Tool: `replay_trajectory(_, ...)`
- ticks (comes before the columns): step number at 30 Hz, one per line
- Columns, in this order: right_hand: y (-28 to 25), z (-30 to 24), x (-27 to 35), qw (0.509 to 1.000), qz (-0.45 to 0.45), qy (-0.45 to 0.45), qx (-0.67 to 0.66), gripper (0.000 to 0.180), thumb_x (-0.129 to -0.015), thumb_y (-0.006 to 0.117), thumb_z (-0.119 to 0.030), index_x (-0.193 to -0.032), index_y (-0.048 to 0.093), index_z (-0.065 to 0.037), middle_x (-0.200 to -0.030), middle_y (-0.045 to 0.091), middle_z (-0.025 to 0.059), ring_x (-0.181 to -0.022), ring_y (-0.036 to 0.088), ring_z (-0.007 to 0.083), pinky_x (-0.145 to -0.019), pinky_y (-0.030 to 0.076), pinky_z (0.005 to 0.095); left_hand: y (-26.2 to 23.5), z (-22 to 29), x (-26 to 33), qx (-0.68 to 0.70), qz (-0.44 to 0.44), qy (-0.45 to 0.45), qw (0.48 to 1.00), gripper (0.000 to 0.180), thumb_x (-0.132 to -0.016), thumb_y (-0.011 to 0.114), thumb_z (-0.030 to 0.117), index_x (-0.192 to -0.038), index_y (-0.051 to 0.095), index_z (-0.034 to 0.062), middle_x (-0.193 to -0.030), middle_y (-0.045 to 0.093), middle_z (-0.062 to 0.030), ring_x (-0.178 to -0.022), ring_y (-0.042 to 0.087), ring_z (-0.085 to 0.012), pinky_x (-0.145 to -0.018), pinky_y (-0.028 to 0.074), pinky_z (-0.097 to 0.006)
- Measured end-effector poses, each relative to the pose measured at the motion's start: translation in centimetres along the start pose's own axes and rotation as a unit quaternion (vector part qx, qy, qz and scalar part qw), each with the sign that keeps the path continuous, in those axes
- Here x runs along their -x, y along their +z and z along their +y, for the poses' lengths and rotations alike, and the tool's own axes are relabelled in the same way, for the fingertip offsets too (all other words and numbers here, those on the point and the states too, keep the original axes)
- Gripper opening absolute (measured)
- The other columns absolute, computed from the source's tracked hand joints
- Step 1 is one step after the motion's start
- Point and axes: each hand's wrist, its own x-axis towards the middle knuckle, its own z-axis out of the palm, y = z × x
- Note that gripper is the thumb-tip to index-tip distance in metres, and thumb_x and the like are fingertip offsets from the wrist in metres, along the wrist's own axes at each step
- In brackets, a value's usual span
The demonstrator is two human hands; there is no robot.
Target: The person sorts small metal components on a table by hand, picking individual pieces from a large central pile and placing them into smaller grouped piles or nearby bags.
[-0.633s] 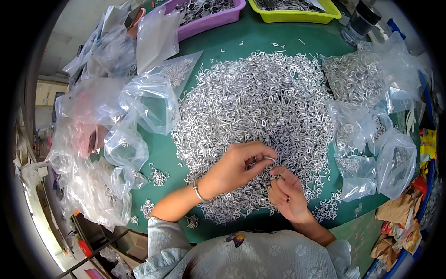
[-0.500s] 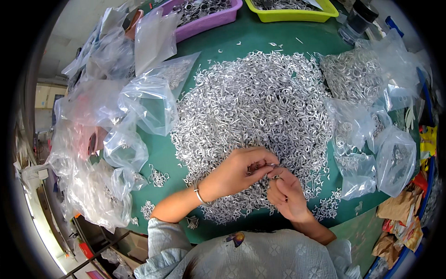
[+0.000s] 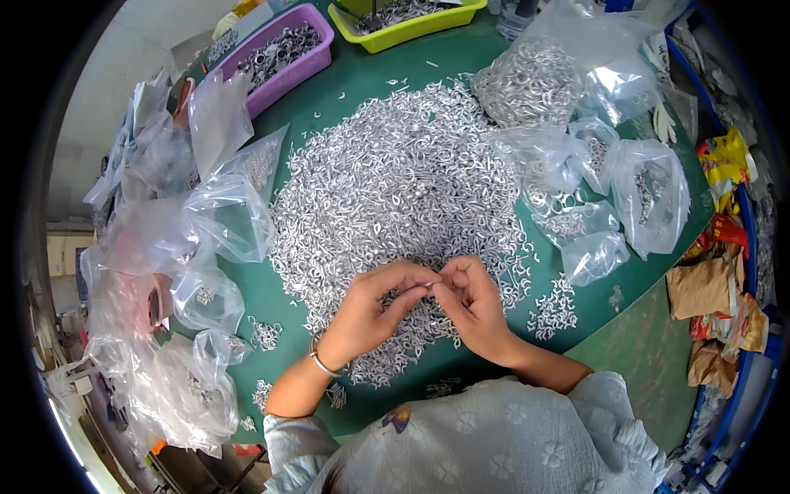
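Observation:
My left hand (image 3: 372, 311), with a silver bangle (image 3: 322, 362) at its wrist, and my right hand (image 3: 475, 314) meet fingertip to fingertip. Both are closed in a pinch on a small silver metal piece (image 3: 429, 285); the fingers hide most of it, so its exact shape cannot be told. Just beyond and beneath them spreads a broad heap of small silver metal hooks and loops (image 3: 395, 189). A smaller pile of such pieces (image 3: 553, 309) lies to the right of my right hand. Several little clusters (image 3: 266, 334) sit left of my left wrist.
Clear plastic bags (image 3: 156, 362) crowd the left side of the green table (image 3: 387, 70). More bags of metal parts (image 3: 531, 82) lie at the right. A purple tray (image 3: 325, 53) and a yellow-green tray (image 3: 395, 37) stand at the back. Brown paper packaging (image 3: 699, 288) is beyond the right edge.
The view has turned, so the table appears shifted left and tilted. My right hand has come up level with my left, its fingers more upright; both fingertips still meet over a small piece.

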Motion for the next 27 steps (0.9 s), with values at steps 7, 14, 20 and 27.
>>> replay_trajectory(7, -5.1, -3.4, 1.5, 0.932, 0.032, -0.075, 0.354, 0.005, -0.085, 0.062, -0.006, -0.087, 0.060, -0.002, -0.072, 0.061, 0.0161, -0.065, 0.063, 0.0329, -0.054, 0.047, 0.0371, 4.3, 0.7, 0.6, 0.015, 0.009, -0.001, 1.000, 0.029, -0.087, 0.057, -0.004, -0.116, 0.057, -0.0009, -0.098, 0.063, -0.0070, -0.083, 0.059, -0.0091, -0.070, 0.049, -0.023)
replay_trajectory(14, -12.0, -5.0, 2.1, 0.822, 0.109, -0.053, 0.557, 0.013, -0.086, 0.060, -0.013, -0.081, 0.056, -0.001, -0.075, 0.062, 0.0183, -0.062, 0.061, 0.0354, -0.057, 0.047, 0.0446, 4.9, 0.4, 2.1, -0.079, -0.032, 0.012, 0.996, 0.032, -0.084, 0.061, -0.002, -0.116, 0.059, 0.0012, -0.094, 0.063, -0.0073, -0.083, 0.060, -0.0137, -0.070, 0.047, -0.023)
replay_trajectory(20, -10.9, -3.4, 0.9, 0.726, 0.121, 0.008, 0.677, 0.012, -0.086, 0.058, -0.015, -0.083, 0.059, -0.003, -0.084, 0.064, 0.0162, -0.071, 0.062, 0.0393, -0.062, 0.049, 0.0474, 5.5, 0.6, 3.3, -0.108, -0.057, 0.014, 0.992, 0.031, -0.084, 0.060, 0.000, -0.115, 0.059, 0.0006, -0.095, 0.064, -0.0084, -0.085, 0.061, -0.0158, -0.072, 0.049, -0.027)
replay_trajectory(27, -11.6, -7.5, 1.0, 0.767, 0.151, -0.108, 0.614, 0.009, -0.083, 0.059, -0.011, -0.081, 0.061, -0.002, -0.081, 0.063, 0.0171, -0.070, 0.063, 0.0379, -0.060, 0.049, 0.0460, 5.5, 0.7, 4.0, -0.138, -0.072, 0.003, 0.988, 0.031, -0.085, 0.060, 0.002, -0.116, 0.058, 0.0010, -0.096, 0.063, -0.0100, -0.086, 0.062, -0.0179, -0.075, 0.050, -0.029)
